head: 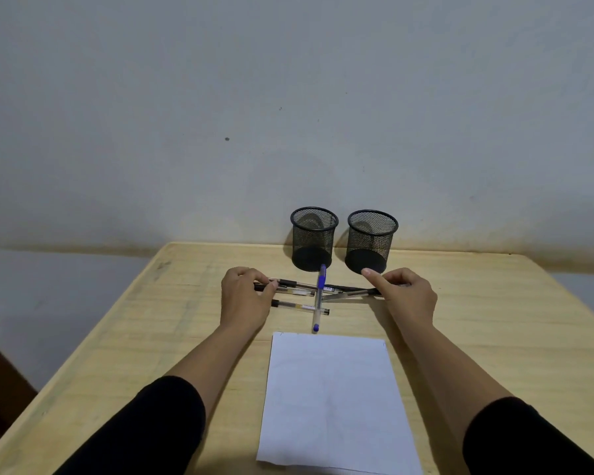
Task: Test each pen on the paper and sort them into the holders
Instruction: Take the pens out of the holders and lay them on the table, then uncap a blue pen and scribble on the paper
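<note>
Several pens lie in a crossed pile on the wooden table [477,337], in front of two black mesh holders. A blue pen [319,296] points toward the left holder [313,240] and crosses the black pens [297,286]. The right holder [371,241] stands beside the left one, and both look empty. My left hand [244,298] pinches the left ends of the black pens. My right hand [407,294] holds the right ends of other black pens [350,291] between thumb and curled fingers, with the index finger stretched out. A white sheet of paper [330,399] lies nearer to me.
A grey wall rises directly behind the holders. The table's left edge runs diagonally at the left, with the floor below it. Bare wood shows on both sides of the paper.
</note>
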Action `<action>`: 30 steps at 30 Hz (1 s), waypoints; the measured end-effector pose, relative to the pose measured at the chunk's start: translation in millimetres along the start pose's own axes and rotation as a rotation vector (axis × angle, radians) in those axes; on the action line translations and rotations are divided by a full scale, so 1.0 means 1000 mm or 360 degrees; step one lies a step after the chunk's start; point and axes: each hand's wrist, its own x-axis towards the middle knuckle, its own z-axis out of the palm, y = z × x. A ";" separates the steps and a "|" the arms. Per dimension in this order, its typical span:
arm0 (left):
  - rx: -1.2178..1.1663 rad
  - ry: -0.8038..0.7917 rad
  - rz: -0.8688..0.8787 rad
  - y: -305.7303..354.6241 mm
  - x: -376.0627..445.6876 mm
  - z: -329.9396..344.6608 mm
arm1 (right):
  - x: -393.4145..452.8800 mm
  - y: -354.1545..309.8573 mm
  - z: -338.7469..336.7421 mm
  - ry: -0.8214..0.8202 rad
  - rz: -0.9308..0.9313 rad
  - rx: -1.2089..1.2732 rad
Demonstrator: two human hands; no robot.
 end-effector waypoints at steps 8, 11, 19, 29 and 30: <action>0.0067 -0.0077 0.0118 0.003 -0.005 -0.003 | -0.001 0.001 -0.006 -0.0118 -0.0022 0.0077; 0.0074 -0.0079 0.0114 0.003 -0.005 -0.002 | 0.003 0.001 -0.012 -0.0224 -0.0040 0.0106; 0.0099 -0.0072 0.0100 0.007 -0.005 0.000 | 0.012 -0.001 -0.030 -0.0416 -0.0065 0.0136; 0.0111 -0.0111 0.0128 0.008 -0.007 -0.002 | 0.016 0.012 -0.045 -0.0588 -0.0216 -0.0036; 0.0109 -0.0117 0.0127 0.008 -0.007 -0.002 | 0.015 0.014 -0.045 -0.0617 -0.0227 -0.0085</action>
